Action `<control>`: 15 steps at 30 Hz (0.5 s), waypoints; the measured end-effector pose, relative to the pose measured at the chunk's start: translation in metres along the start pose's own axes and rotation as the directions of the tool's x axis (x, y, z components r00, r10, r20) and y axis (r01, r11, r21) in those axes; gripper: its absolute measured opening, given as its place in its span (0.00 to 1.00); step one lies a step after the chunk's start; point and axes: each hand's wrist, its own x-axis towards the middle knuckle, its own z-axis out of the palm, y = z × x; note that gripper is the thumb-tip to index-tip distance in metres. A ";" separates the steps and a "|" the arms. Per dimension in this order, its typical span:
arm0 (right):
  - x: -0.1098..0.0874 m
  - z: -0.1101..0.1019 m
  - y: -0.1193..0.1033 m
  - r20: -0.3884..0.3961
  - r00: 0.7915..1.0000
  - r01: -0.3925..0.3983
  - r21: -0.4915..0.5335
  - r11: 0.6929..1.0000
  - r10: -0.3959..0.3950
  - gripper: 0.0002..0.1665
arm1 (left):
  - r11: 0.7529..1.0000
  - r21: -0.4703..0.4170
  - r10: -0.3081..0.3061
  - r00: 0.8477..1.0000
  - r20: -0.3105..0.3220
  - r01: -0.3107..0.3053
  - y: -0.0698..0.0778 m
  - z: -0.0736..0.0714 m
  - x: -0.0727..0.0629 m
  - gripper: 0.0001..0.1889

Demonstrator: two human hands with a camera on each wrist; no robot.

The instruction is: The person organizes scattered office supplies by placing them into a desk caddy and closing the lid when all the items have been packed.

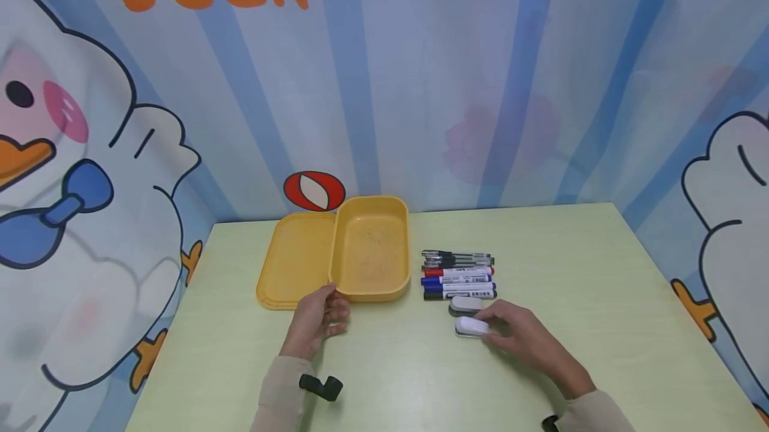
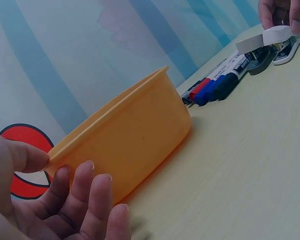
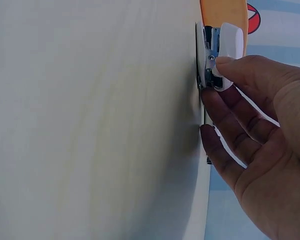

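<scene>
- White mini stapler (image 1: 471, 327) is on the table (image 1: 571, 272), to the right of the box, nearest to the person in the column of stationery.
- Right hand (image 1: 523, 335) pinches this stapler at its right end; thumb and fingertips are apart only by the stapler itself, and the other fingers bend loosely. Probably this end is chosen because it faces the hand.
- Grey-based mini stapler (image 1: 465, 305) lies just beyond, almost parallel; whether a finger touches it, I cannot tell.
- Left hand (image 1: 315, 322) pinches the rim of the yellow plastic box (image 1: 369, 297) at its front left corner, thumb above and index finger below, with the remaining fingers half bent. I judge that this light hold serves to steady the box.
- Yellow lid (image 1: 294, 262) lies flat beside the box's left side, which leaves the box's top uncovered.
- Whiteboard markers (image 1: 459, 283) and black pens (image 1: 459, 260) lie side by side beyond the staplers, seemingly lined up so that each one is easy to reach.
</scene>
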 end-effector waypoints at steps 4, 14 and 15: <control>0.001 0.001 0.000 -0.005 1.000 -0.009 -0.002 1.000 0.009 0.19 | 1.000 0.001 0.001 1.000 0.003 -0.001 0.001 0.000 0.000 0.19; 0.000 0.001 0.001 -0.013 1.000 0.011 -0.002 1.000 -0.011 0.18 | 1.000 -0.001 0.000 1.000 -0.008 0.000 0.002 0.001 0.000 0.17; 0.000 0.001 0.001 -0.016 1.000 0.018 -0.004 1.000 -0.018 0.18 | 1.000 0.000 -0.002 1.000 -0.009 0.002 0.002 0.001 0.000 0.17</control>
